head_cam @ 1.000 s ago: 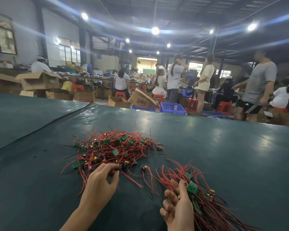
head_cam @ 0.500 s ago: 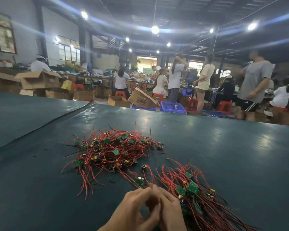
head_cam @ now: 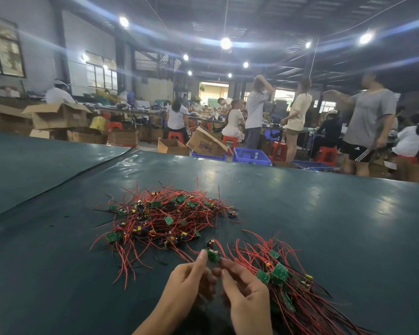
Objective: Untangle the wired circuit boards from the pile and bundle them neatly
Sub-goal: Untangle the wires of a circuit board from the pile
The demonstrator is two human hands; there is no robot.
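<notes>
Pinching a small green board (head_cam: 213,256) from its two sides, both hands meet low in the middle of the view. The left hand (head_cam: 186,281) curls its fingertips against the board's left edge. The right hand (head_cam: 248,296) curls in from the other side and closes on the lower right corner, where thin red wires leave the board. The board is a flat rectangle, tilted and lifted a little above the counter (head_cam: 324,226).

Just beyond the hands lies the pile (head_cam: 165,218), a loose, bristly mound of thin red and a few black wires. More green rectangles and small yellow and dark parts are knotted through it, and stray wire ends stick out all round. To the right of the hands, touching the right hand's outer side, lies the bundle (head_cam: 290,293). Its wires run roughly parallel toward the lower right, with several green boards gathered at the near end.

The counter is covered in a dark teal sheet, smooth and faintly glossy, catching soft spots of lamp light. A raised seam runs across its left part.

Beyond its far edge stand blue slotted plastic crates (head_cam: 250,156), open brown cardboard boxes (head_cam: 58,116) and red plastic stools (head_cam: 327,153), with people among them.
</notes>
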